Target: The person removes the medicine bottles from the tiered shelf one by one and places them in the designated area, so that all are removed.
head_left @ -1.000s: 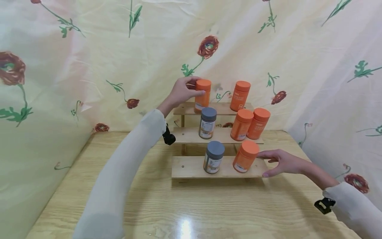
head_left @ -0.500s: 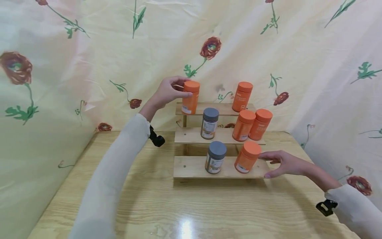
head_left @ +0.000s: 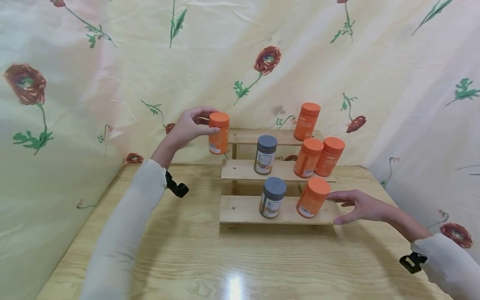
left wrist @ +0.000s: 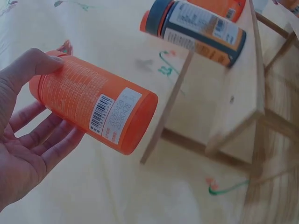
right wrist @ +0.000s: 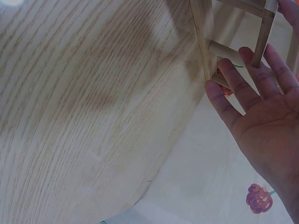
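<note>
My left hand holds an orange supplement bottle between thumb and fingers, just off the left end of the rack's top shelf. In the left wrist view this bottle lies tilted across the frame, its barcode and date label showing. At the other side, my right hand touches the right end of the bottom shelf, thumb at its front edge. Straight fingers rest by the rack's wooden frame in the right wrist view. Right beside that hand stands an orange bottle on the bottom shelf.
The three-tier wooden rack stands on a wood-grain table. A grey-capped bottle is on the bottom tier, another grey-capped bottle and two orange ones on the middle. One orange bottle stands top right. Flowered cloth hangs behind.
My left hand has carried the orange bottle leftward off the top shelf and slightly lower. The right hand stays at the rack's end, and the head view has shifted a little.
</note>
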`<state>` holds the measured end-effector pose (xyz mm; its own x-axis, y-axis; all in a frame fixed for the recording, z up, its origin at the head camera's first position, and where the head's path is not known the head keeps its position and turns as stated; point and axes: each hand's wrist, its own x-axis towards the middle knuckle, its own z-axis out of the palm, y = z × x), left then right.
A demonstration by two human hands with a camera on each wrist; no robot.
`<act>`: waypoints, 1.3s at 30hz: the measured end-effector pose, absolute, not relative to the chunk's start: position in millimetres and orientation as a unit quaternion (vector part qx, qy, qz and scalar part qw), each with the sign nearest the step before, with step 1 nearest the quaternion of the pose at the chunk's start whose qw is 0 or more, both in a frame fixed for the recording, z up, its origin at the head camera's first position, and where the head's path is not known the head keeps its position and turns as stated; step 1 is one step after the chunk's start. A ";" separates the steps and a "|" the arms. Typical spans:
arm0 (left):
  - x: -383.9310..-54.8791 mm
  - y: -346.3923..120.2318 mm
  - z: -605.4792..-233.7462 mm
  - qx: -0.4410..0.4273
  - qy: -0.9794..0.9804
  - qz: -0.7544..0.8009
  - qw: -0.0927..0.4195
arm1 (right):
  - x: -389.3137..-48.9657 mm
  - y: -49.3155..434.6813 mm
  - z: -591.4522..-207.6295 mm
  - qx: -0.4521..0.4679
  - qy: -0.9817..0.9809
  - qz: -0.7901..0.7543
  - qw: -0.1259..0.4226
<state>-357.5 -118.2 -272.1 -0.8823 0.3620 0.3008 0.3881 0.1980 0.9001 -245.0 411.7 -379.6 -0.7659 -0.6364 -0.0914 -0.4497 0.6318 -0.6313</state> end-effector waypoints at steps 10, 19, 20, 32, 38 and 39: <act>-345.6 -167.0 -295.2 -0.204 -0.772 -0.600 0.054 | -245.7 413.3 -380.9 -0.299 0.893 -0.299 0.154; -337.4 -208.5 -312.0 -0.157 -0.790 -0.590 0.058 | -245.6 413.5 -380.7 -0.306 0.892 -0.298 0.147; -336.0 -212.2 -313.8 -0.150 -0.793 -0.587 0.054 | -245.6 413.3 -380.5 -0.307 0.891 -0.299 0.148; -331.8 -256.1 -343.7 -0.096 -0.821 -0.559 0.062 | -245.2 412.1 -378.5 -0.309 0.891 -0.298 0.149; -332.7 -272.4 -358.7 -0.056 -0.831 -0.549 0.060 | -246.3 412.9 -379.4 -0.312 0.889 -0.300 0.151; -333.0 -274.5 -361.1 -0.052 -0.831 -0.551 0.062 | -246.6 412.9 -379.6 -0.312 0.889 -0.300 0.151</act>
